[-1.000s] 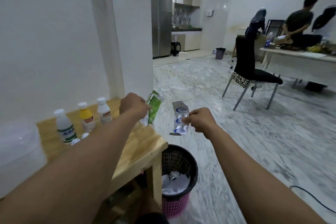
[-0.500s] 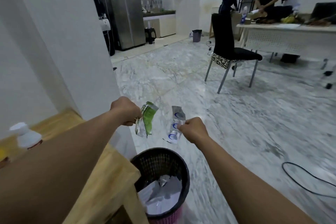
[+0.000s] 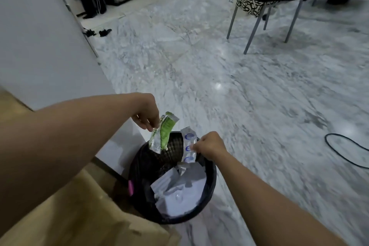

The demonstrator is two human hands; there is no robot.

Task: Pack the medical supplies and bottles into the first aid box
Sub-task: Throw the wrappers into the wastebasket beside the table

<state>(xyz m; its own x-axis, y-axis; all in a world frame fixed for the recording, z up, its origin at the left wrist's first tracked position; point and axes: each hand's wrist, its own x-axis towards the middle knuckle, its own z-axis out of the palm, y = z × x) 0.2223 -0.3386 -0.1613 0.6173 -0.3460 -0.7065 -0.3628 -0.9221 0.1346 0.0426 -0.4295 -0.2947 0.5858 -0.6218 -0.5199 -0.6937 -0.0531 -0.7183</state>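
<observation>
Both hands over the bin (image 3: 209, 191) beside the bench (image 3: 79, 205): left hand (image 3: 146, 114) pinches a green wrapper (image 3: 164, 130), right hand (image 3: 208, 144) pinches a white one (image 3: 187, 147); best let go only once each hangs inside the rim; box and bottles out of view.

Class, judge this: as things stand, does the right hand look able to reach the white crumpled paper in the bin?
Probably not freely: the right hand is pinching a blue-printed wrapper. The white paper lies uncovered just below in the open black bin, so only that grip hinders.
</observation>
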